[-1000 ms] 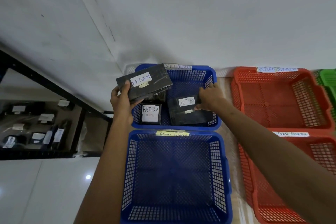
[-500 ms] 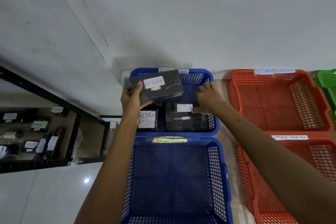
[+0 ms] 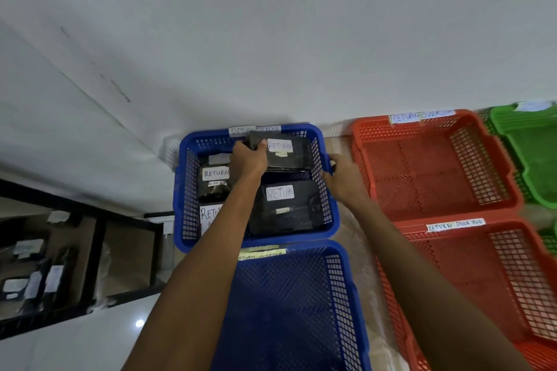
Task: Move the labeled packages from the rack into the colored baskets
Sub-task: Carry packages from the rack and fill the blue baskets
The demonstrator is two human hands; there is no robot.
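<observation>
White wall rises behind a row of mesh baskets on a pale floor. Fingers and thumb of the left hand (image 3: 248, 161) curl round the left end of a black package (image 3: 289, 153) with a white RETURN label, holding it tilted over the far right part of the far blue basket (image 3: 180, 190). Fingertips of the right hand (image 3: 343, 179) reach that basket's right rim and touch it; whether they grip it cannot be told. Inside the basket, a second labelled package (image 3: 283, 211) lies just nearer than the held one, a third package (image 3: 214, 187) lies on the left side, and a fourth package (image 3: 208, 215) sits at the near left corner, partly hidden by the left forearm. Close against the near rim stands the near blue basket (image 3: 349, 295). Two red baskets (image 3: 355, 144) stand to the right, a green basket (image 3: 527, 141) beyond them. Far left, a black rack (image 3: 96, 250) carries more labelled packages (image 3: 30, 286)
</observation>
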